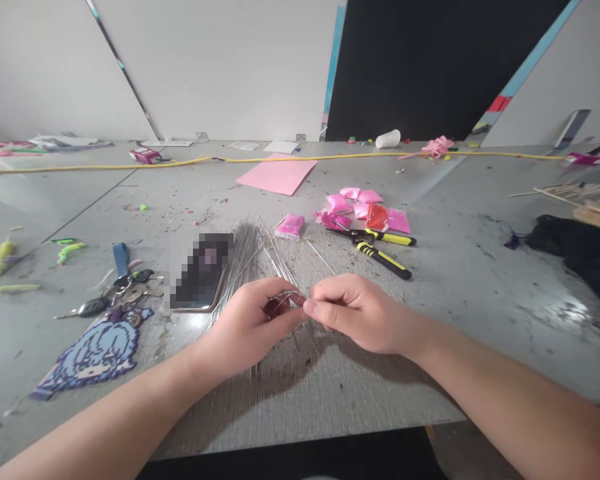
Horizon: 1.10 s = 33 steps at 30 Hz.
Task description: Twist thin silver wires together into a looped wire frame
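My left hand point(257, 323) is curled around some thin silvery wire point(293, 298), its fingertips pinching near the middle. The fingers of my right hand point(357, 310) are closed at the same spot, thumb pressed against the forefinger on the wire; its end is hidden there. Under and beyond my hands lie long loose wires point(245, 257) in a bundle on the grey table point(280, 417). Beyond my right hand rest pliers point(380, 247) with yellow and black handles, jaws towards the left. A phone point(203, 273) lies just left of the bundle.
Small pink packets point(350, 203) and a red packet point(377, 217) lie behind the pliers. Keys point(125, 290) with a blue pixel-art charm point(97, 350) are at the left. Further back are a pink sheet point(280, 175), a yellow cord point(260, 159) and a white cup point(388, 139). Dark cloth point(575, 250) lies right.
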Each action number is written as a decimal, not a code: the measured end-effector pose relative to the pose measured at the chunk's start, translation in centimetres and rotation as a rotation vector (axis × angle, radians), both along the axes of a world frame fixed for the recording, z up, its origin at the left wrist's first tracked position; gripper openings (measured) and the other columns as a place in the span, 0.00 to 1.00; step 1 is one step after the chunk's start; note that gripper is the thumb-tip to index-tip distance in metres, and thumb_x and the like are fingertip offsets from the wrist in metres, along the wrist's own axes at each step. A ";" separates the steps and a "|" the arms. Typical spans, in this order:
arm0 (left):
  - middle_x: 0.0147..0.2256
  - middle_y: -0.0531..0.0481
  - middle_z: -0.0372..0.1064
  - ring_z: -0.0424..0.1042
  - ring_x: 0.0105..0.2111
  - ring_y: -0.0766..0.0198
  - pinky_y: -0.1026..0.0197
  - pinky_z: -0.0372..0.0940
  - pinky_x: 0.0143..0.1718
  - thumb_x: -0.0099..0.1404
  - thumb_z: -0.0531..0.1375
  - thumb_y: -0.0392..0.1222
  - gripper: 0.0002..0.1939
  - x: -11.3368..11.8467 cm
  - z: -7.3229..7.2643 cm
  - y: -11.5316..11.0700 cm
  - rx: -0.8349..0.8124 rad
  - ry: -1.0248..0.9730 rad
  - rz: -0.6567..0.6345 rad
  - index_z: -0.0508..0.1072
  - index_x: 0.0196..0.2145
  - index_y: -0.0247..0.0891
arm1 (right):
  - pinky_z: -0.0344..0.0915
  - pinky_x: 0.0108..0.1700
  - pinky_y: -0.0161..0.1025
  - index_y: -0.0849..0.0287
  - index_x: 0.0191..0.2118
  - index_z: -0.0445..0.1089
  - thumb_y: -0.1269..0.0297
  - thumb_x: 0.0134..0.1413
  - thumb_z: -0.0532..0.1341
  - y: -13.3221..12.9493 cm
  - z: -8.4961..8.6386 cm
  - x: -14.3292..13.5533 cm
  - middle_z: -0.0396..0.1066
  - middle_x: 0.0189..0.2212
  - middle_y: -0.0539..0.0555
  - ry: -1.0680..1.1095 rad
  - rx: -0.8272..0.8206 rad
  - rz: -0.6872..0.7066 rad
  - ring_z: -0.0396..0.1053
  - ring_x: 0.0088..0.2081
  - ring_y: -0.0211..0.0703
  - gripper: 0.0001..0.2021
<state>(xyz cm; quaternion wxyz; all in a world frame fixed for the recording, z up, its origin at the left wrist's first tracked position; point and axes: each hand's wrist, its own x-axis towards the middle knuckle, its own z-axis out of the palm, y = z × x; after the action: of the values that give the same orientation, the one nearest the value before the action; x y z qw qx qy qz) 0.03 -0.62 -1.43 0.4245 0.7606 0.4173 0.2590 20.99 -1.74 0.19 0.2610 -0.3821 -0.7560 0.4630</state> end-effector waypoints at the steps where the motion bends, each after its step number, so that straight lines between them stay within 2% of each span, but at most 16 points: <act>1: 0.24 0.57 0.59 0.55 0.24 0.71 0.68 0.53 0.24 0.67 0.60 0.48 0.12 0.0 0.0 0.0 -0.008 -0.006 -0.007 0.71 0.32 0.36 | 0.51 0.28 0.34 0.59 0.22 0.56 0.55 0.68 0.54 0.1 0.0 0.1 0.54 0.20 0.45 0.015 -0.001 0.018 0.53 0.25 0.33 0.22; 5: 0.23 0.58 0.57 0.53 0.23 0.71 0.67 0.51 0.23 0.65 0.62 0.50 0.14 -0.1 0.0 0.1 -0.095 -0.056 -0.012 0.71 0.32 0.36 | 0.53 0.30 0.35 0.59 0.23 0.59 0.57 0.68 0.54 0.2 0.1 0.3 0.58 0.22 0.46 0.085 -0.015 0.069 0.56 0.26 0.33 0.21; 9: 0.24 0.57 0.61 0.54 0.24 0.71 0.66 0.52 0.23 0.65 0.62 0.52 0.15 -0.2 0.0 0.1 -0.132 -0.118 -0.009 0.70 0.33 0.36 | 0.53 0.30 0.36 0.60 0.25 0.62 0.58 0.68 0.55 0.4 -0.3 0.5 0.59 0.24 0.47 0.157 -0.016 0.090 0.56 0.27 0.34 0.19; 16: 0.27 0.55 0.65 0.56 0.25 0.71 0.66 0.52 0.24 0.65 0.62 0.52 0.15 -0.1 0.1 0.2 -0.214 -0.186 -0.029 0.71 0.35 0.36 | 0.52 0.30 0.37 0.60 0.29 0.69 0.59 0.67 0.57 0.5 -1.1 0.6 0.58 0.25 0.47 0.310 -0.095 0.120 0.54 0.27 0.34 0.15; 19: 0.27 0.55 0.65 0.58 0.25 0.70 0.65 0.53 0.25 0.66 0.61 0.52 0.14 -0.1 0.0 0.3 -0.179 -0.153 -0.022 0.71 0.35 0.37 | 0.52 0.30 0.36 0.59 0.29 0.70 0.57 0.67 0.57 0.3 -0.6 0.5 0.58 0.25 0.47 0.209 -0.077 0.067 0.55 0.26 0.34 0.16; 21: 0.25 0.56 0.63 0.57 0.25 0.69 0.65 0.53 0.25 0.66 0.60 0.50 0.13 -0.1 0.0 0.3 -0.100 -0.069 -0.007 0.72 0.34 0.37 | 0.53 0.30 0.36 0.60 0.29 0.70 0.56 0.67 0.56 0.2 -0.2 0.2 0.58 0.24 0.47 0.046 -0.061 0.010 0.56 0.26 0.34 0.18; 24: 0.25 0.56 0.61 0.58 0.26 0.69 0.64 0.54 0.27 0.66 0.59 0.43 0.08 -0.1 0.1 0.2 0.109 0.066 0.005 0.72 0.31 0.37 | 0.54 0.30 0.35 0.60 0.25 0.66 0.57 0.67 0.55 0.1 0.1 -0.4 0.60 0.23 0.47 -0.129 0.031 -0.019 0.59 0.27 0.34 0.20; 27: 0.25 0.55 0.62 0.60 0.26 0.69 0.64 0.55 0.28 0.66 0.59 0.40 0.06 -0.1 0.0 0.1 0.213 0.102 0.037 0.72 0.32 0.37 | 0.50 0.26 0.34 0.60 0.23 0.58 0.58 0.66 0.56 -0.1 0.0 -0.8 0.55 0.21 0.45 -0.166 0.086 -0.096 0.54 0.24 0.32 0.20; 31: 0.24 0.56 0.62 0.58 0.25 0.69 0.65 0.55 0.26 0.66 0.60 0.45 0.08 -0.1 0.0 0.0 0.098 0.066 0.033 0.73 0.34 0.38 | 0.47 0.24 0.34 0.60 0.21 0.52 0.61 0.66 0.57 -0.3 0.0 -0.5 0.48 0.19 0.44 -0.051 0.077 -0.056 0.49 0.23 0.31 0.22; 33: 0.24 0.57 0.60 0.57 0.24 0.70 0.66 0.54 0.25 0.66 0.60 0.49 0.11 -0.1 0.1 0.1 -0.013 0.018 -0.010 0.72 0.35 0.38 | 0.48 0.25 0.34 0.60 0.20 0.54 0.60 0.66 0.57 -0.3 0.0 -0.2 0.49 0.19 0.44 0.037 0.051 -0.027 0.49 0.23 0.31 0.22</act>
<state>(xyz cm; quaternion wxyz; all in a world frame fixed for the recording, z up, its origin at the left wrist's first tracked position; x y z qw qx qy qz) -0.04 -0.53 -1.33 0.4271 0.7622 0.4188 0.2473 20.82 -2.08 0.21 0.2909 -0.3770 -0.7572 0.4471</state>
